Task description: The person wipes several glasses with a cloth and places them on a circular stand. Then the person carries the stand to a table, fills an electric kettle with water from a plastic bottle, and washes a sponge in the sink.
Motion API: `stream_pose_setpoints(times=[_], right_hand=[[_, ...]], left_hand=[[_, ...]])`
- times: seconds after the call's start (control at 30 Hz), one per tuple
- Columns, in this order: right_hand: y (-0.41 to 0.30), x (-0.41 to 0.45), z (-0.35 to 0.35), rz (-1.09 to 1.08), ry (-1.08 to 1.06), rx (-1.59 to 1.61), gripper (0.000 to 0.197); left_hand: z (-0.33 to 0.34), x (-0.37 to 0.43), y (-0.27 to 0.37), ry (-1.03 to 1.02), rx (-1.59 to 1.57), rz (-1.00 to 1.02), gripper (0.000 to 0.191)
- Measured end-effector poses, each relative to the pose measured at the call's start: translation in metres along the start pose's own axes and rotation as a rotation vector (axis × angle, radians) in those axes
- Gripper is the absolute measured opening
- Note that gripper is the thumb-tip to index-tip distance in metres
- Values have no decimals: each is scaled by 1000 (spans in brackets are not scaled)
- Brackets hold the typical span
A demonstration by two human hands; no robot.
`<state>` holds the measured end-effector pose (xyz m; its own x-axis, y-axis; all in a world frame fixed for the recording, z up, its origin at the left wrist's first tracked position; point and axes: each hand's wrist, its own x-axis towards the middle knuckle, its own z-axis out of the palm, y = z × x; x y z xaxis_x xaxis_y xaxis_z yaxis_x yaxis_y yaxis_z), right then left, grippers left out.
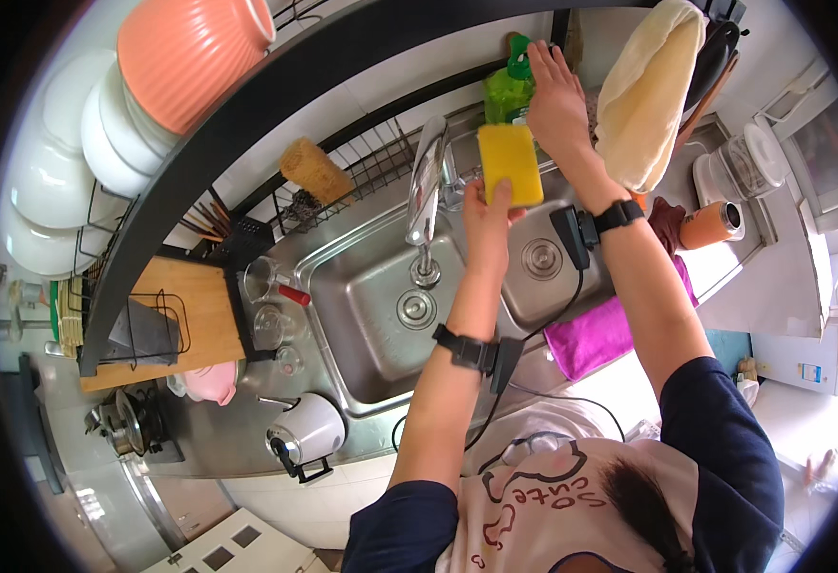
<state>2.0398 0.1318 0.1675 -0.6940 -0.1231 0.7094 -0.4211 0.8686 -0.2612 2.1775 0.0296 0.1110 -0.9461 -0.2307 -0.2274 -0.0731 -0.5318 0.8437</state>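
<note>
My left hand (489, 215) holds a yellow sponge (510, 165) by its lower end, with the thumb on its face, above the ridge between the two sink basins. My right hand (557, 97) reaches to a green pump bottle of liquid (501, 93) behind the sink, its fingers extended at the green pump head (519, 57). Whether the palm presses the pump cannot be told. The chrome faucet (427, 179) stands to the left of the sponge, over the larger steel basin (369, 308). Both wrists wear black straps with cabled devices.
A black rack arches overhead, with bowls (190, 57) at left. A cream cloth (644, 93) hangs beside my right forearm. Glass cups (269, 326) and an electric kettle (311, 426) stand left of the sink. A purple cloth (591, 340) lies at the front right; an orange bottle (705, 225) lies beyond.
</note>
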Motion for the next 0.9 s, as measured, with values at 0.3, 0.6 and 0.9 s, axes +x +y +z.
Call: stream_pose_setpoints(times=[0.3, 0.6, 0.9], right_hand=[[-18, -71, 98, 728, -717, 1177, 36], [-29, -104, 124, 1010, -531, 1371, 57], [-99, -278, 37, 26, -919, 1158, 47]], left_hand=[[-141, -116, -54, 168, 147, -321, 36], [-210, -109, -37, 296, 87, -350, 38], [-243, -75, -45, 84, 96, -393, 26]])
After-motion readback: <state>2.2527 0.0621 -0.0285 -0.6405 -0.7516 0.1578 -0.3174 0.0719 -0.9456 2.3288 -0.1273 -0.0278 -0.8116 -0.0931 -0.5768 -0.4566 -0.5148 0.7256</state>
